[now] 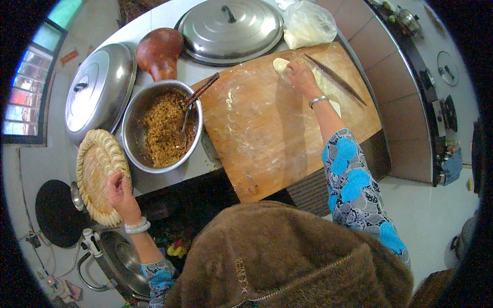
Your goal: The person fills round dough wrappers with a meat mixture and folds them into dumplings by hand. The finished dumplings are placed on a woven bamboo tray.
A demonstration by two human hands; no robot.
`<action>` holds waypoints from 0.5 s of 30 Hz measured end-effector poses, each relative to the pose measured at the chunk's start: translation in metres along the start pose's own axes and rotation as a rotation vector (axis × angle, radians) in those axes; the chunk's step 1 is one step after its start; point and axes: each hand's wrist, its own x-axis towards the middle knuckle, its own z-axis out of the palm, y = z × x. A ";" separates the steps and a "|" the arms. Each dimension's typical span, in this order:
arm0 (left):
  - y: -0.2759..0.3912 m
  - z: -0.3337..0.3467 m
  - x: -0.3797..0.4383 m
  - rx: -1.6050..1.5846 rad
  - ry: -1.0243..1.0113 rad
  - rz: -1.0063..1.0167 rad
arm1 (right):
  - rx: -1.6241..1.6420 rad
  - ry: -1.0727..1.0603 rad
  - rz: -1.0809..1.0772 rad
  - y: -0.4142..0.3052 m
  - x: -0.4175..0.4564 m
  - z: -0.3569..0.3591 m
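Note:
My right hand (pixel 303 79), with a metal bangle at the wrist, pinches the edge of a flat round dough wrapper (pixel 280 66) at the far side of the floured wooden board (pixel 262 134). More pale dough (pixel 320 79) lies beside and partly under that hand. To its right rests a tapered dark rolling pin (pixel 335 79). My left hand (pixel 122 196) is over the near right edge of a round woven tray (pixel 91 173), its fingers curled close to a row of pleated dumplings (pixel 109 154). Whether those fingers hold anything is unclear.
Between tray and board stands a metal basin (pixel 128 148) of brown crumbly filling (pixel 163 131), with chopsticks (pixel 202 89) and a spoon in it. Behind are a gourd (pixel 158 48), two metal lids (pixel 231 32) (pixel 98 88) and a plastic bag (pixel 310 25). A sink (pixel 125 258) is lower left.

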 end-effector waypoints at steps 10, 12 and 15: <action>0.050 0.037 -0.004 -0.174 -0.062 0.033 | 0.357 -0.087 0.225 -0.031 -0.004 -0.042; 0.074 0.053 -0.009 -0.225 -0.155 -0.009 | 0.637 -0.257 0.401 -0.064 -0.007 -0.068; 0.102 0.093 -0.017 -0.589 -0.363 -0.308 | 1.252 -0.391 0.446 -0.127 -0.025 -0.087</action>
